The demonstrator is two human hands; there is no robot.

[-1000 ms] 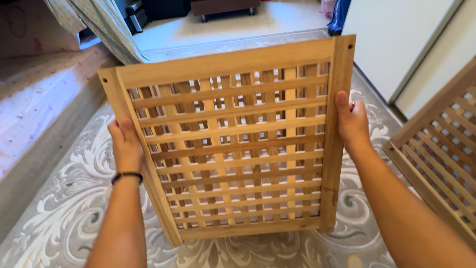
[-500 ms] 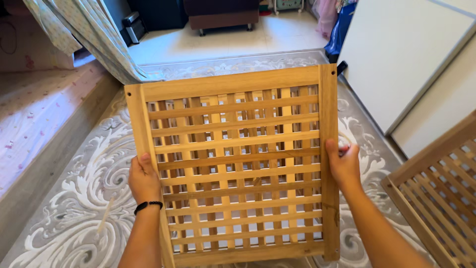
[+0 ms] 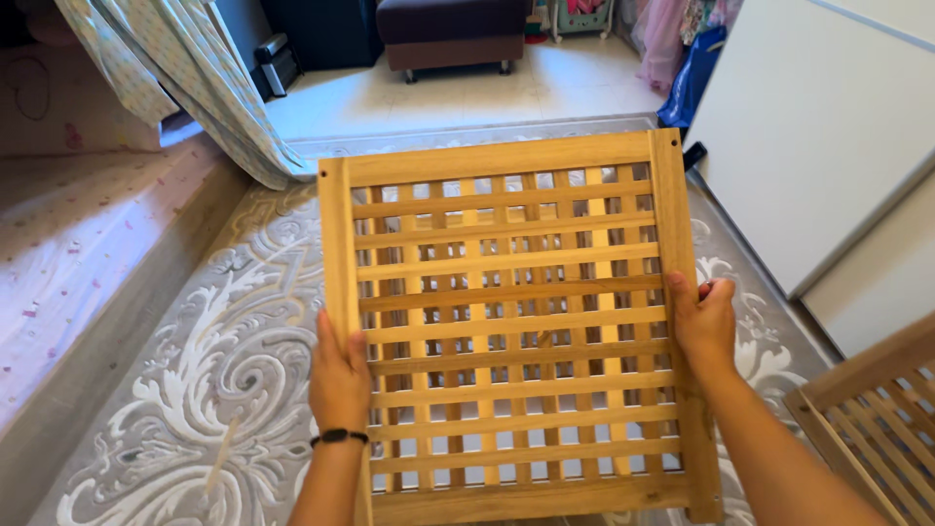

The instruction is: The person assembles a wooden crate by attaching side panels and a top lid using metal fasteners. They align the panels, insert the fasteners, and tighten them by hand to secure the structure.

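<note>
A square wooden lattice panel [image 3: 506,321], light in colour with crossed slats and a solid frame, is held flat in front of me above a grey patterned rug [image 3: 224,360]. My left hand [image 3: 338,375] grips its left frame rail, a black band on the wrist. My right hand [image 3: 705,326] grips the right frame rail at about the same height. A second lattice panel seems to lie behind the first, showing through the gaps.
Another wooden lattice panel [image 3: 872,419] stands at the lower right. A white board [image 3: 808,127] leans at the right. A bed with a pink sheet [image 3: 68,253] is on the left, a patterned curtain [image 3: 185,78] hangs above it, and a dark sofa [image 3: 448,29] stands far back.
The panel has swung from tilted to nearly square with my view and moved right. Both hands have slid lower along its side rails.
</note>
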